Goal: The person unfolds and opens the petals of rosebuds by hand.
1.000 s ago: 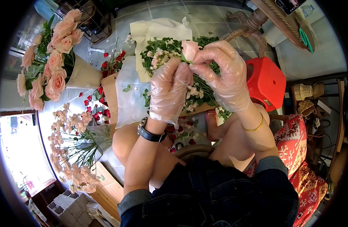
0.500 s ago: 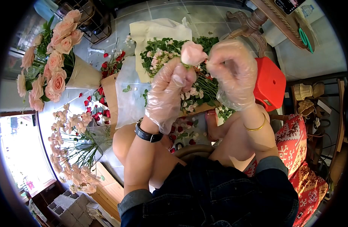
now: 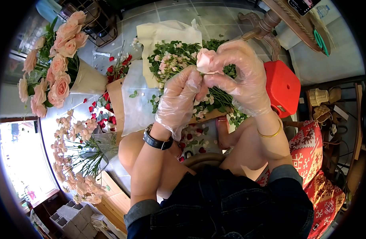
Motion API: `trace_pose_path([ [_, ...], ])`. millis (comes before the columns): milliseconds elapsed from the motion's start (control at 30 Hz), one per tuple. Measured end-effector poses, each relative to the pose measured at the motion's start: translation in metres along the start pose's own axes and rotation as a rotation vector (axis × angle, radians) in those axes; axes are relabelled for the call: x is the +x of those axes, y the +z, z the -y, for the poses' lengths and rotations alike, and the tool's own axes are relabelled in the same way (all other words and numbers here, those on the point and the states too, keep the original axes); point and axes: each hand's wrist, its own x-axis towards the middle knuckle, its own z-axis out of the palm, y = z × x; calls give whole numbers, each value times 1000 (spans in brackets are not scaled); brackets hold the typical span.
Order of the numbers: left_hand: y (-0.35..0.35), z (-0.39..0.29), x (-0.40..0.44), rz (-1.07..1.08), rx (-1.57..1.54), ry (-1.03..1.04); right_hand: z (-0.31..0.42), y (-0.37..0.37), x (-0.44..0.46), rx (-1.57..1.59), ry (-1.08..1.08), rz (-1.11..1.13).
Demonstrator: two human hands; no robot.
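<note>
Gently does it: let your left hand [image 3: 177, 95] be the anchor, its thumb and forefinger closed together just beneath the pale pink rose [image 3: 205, 60], presumably on its stem, which is hidden. Your right hand [image 3: 248, 81] curves into a loose, rounded arc from the right, forefinger against the petals and thumb lower down; whether it grips firmly, I cannot tell. With the bloom between both hands, over the leafy bunch [image 3: 175, 60], light fingertip pressure seems best, bracing at the base rather than squeezing the soft petals
</note>
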Motion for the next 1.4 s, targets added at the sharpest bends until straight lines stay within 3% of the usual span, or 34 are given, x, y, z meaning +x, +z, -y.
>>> trace_pose_path([
  [67, 8, -1, 0, -61, 13, 20, 0, -3, 0, -172, -53, 73],
  [200, 13, -6, -3, -187, 80, -16, -1, -1, -2, -220, -54, 43],
  [333, 5, 9, -1, -177, 121, 33, -3, 3, -5, -241, -69, -11],
  [400, 3, 19, 5, -170, 195, 258, -3, 5, -6, -261, -65, -10],
  [433, 3, 18, 4, -170, 195, 257, -3, 5, -6, -282, -117, -7],
  [500, 4, 16, 0, -205, 168, 110, -3, 6, -6, -303, -169, -4],
  [633, 7, 13, -5, -100, -112, 143, -6, 6, -7, -39, -70, -30],
  [700, 10, 6, -8, -247, -141, 4, -7, 2, -7, 79, -31, -42],
  [767, 3, 3, -8, -201, -157, -8, -7, -5, -6, 287, 181, -79],
  [933, 0, -1, -6, -119, -172, -25, -9, -14, -1, 378, 309, 91],
  [1033, 3, -3, -5, -5, -170, -42, -11, -10, -3, 384, 246, 69],
  [1133, 13, -5, -8, -117, -118, -41, -9, -10, -3, 109, 193, 136],
  [1400, 10, 4, -9, -107, -259, -106, -3, 2, -4, 92, 164, 38],
])
